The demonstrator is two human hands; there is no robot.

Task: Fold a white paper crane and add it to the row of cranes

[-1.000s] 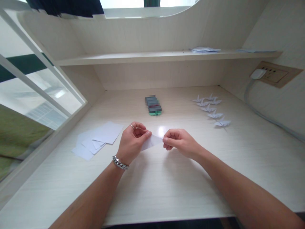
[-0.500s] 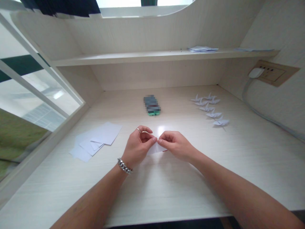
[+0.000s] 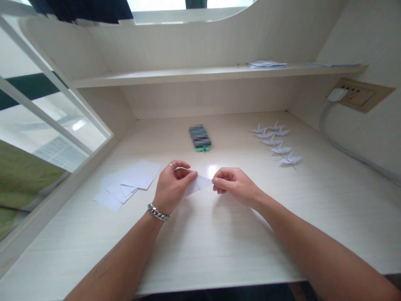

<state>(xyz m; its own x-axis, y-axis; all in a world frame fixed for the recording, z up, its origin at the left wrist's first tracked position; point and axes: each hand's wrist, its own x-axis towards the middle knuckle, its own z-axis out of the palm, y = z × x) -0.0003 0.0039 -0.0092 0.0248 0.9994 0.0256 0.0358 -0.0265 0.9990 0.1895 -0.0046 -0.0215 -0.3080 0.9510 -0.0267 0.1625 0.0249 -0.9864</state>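
Observation:
A small folded sheet of white paper (image 3: 200,184) is held just above the desk, with a crease running across it. My left hand (image 3: 172,180), with a ring and a chain bracelet, pinches its left part between thumb and fingers. On the other side, my right hand (image 3: 233,182) is closed, thumb against index finger, at the paper's right corner. Part of the paper is hidden behind the left fingers. Beyond the right hand stand several white paper cranes (image 3: 277,142) in a loose group.
Loose white paper sheets (image 3: 128,184) lie overlapping at the left. A dark, blurred-out object with a green end (image 3: 200,138) rests at the back middle. A shelf (image 3: 188,77) spans the back. At the right wall, a cable (image 3: 344,152) hangs from a socket (image 3: 360,95).
My hands have moved apart, the left one leftward and the right one slightly right. More of the folded paper now shows between them.

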